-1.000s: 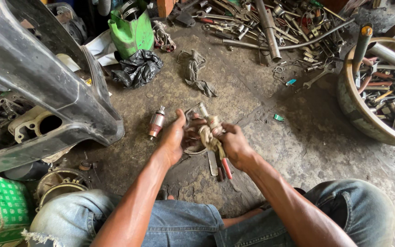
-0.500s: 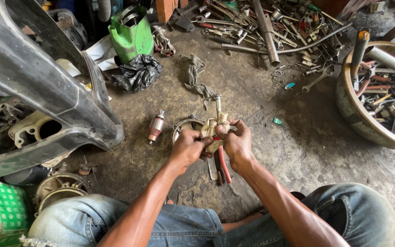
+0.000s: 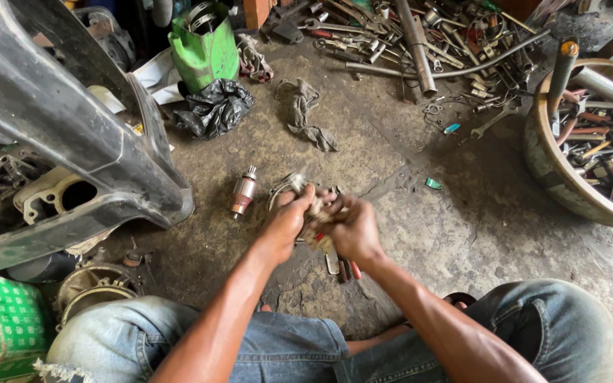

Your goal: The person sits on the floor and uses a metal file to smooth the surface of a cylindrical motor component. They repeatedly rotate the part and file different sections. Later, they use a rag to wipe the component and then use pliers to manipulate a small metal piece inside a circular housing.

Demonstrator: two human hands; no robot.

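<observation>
Your fingers (image 3: 305,193) on the left hand (image 3: 285,221) curl over the top of a small, grimy metal motor part with pale wire leads (image 3: 317,213), and the right hand (image 3: 352,228) closes on it from the other side, so both hands hold the one piece between them, lifted just above the stained concrete floor (image 3: 420,213). How tightly each finger clamps is hard to tell, since the hands are slightly blurred and cover most of the part.

Judge it as compact and fairly heavy for its bulk: stiff metal, probably greasy and so slippery. The leads look thin and bendable, so take hold of the solid body, not the wires, and keep your palms cupped under it.

It looks dull grey-brown, with lighter tan strands hanging below your right palm. A round metal ring shows behind your left fingertips; I cannot tell whether it belongs to the part.

Just left of your left fingers a copper-wound motor armature with a steel shaft (image 3: 243,191) lies on the floor, apart from your hands. Directly below your right hand sits a small tool with a red handle (image 3: 352,269). Beyond your fingers a crumpled grey rag (image 3: 306,113) lies well apart, and far right of them stands a large rusty metal basin of tools (image 3: 562,177).
</observation>
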